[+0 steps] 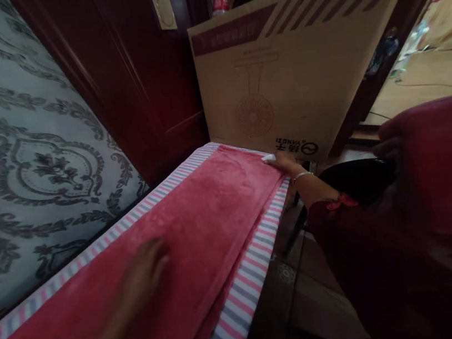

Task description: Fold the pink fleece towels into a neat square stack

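Cloth (210,205), red and soft-napped, lies lengthwise on a narrow tabletop (243,293) dressed in pink, grey and white stripes. A striped margin shows down both long sides and thinly along the far end; along the right side a lower layer of the red peeps out beneath the upper one. The left hand (145,270) is over the middle of the cloth, its forearm coming in from the bottom; it is too blurred to tell whether its grip is closed or loose, or whether it touches. The right hand is out of view. At the far right corner another person's hand (284,162), with a bracelet (302,175) at the wrist, is at the cloth's edge with something small and white at the fingers.

The left edge runs close to the patterned wallpaper (47,166), leaving little room; the far end meets a large carton (282,88), its lettering upside down. Past the right edge, dark tiled floor (310,287) opens up before the other person's dark red sleeve (347,253). A dark red panel (143,57) with a switch plate (164,11) stands behind, and a brighter room (435,72) shows at far right.
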{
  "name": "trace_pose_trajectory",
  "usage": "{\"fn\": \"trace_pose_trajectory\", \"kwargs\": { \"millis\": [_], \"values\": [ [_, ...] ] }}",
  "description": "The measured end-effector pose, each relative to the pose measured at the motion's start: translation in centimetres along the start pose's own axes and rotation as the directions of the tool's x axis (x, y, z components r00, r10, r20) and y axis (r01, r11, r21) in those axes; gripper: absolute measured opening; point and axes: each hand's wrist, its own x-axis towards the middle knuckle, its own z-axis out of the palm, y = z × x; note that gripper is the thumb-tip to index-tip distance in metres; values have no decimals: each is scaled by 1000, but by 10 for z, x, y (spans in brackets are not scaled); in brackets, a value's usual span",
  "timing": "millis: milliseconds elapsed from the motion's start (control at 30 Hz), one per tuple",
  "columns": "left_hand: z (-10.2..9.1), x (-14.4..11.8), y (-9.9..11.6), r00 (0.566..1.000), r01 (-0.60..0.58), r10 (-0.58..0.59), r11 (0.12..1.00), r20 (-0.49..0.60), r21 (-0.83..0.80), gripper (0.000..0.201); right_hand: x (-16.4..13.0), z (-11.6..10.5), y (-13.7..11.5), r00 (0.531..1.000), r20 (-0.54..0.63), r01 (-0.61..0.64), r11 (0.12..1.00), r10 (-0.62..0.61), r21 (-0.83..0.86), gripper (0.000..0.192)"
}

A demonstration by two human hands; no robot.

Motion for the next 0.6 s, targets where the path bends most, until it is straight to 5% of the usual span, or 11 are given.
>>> {"fn": "trace_pose_trajectory", "kwargs": {
  "millis": [133,233,367,600],
  "values": [
    [21,1,100,979,-184,193,975,64,-120,34,-5,-4,-1,998,26,-51,998,50,45,66],
    [29,7,145,965,-177,192,979,179,-97,24,-11,-4,2,996,11,-90,994,90,57,65],
    [39,19,164,951,-108,94,994,293,31,16,-21,3,11,993,-47,-108,992,111,70,59],
    [48,20,161,959,-168,134,979,250,117,26,-32,10,20,986,-133,-81,987,100,141,50]
  ]
}}
